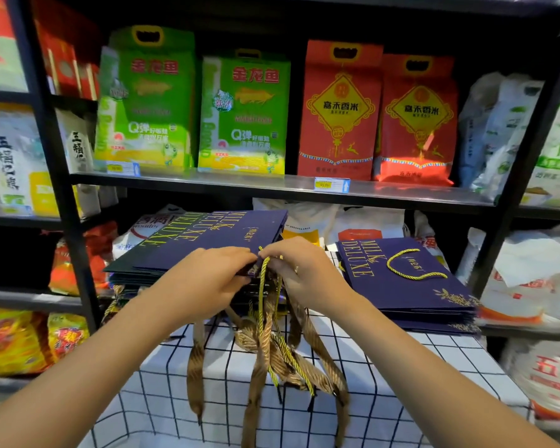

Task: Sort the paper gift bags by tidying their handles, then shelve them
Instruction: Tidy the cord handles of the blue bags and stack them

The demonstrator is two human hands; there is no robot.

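Both hands pinch gold cord handle [262, 286] @ navy bag [207, 240].

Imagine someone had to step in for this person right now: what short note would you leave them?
Left hand: grips the edge of the top navy bag on the left stack.
Right hand: pinches that bag's yellow cord handle.
Left stack: handles, brown ribbons and cords, hang loose over the checked cloth.
Right stack: lies flat, cord laid on the top bag; looks tidied.
Left to do: tuck in the remaining handles, then shelve both stacks. None of these bags looks shelved yet.
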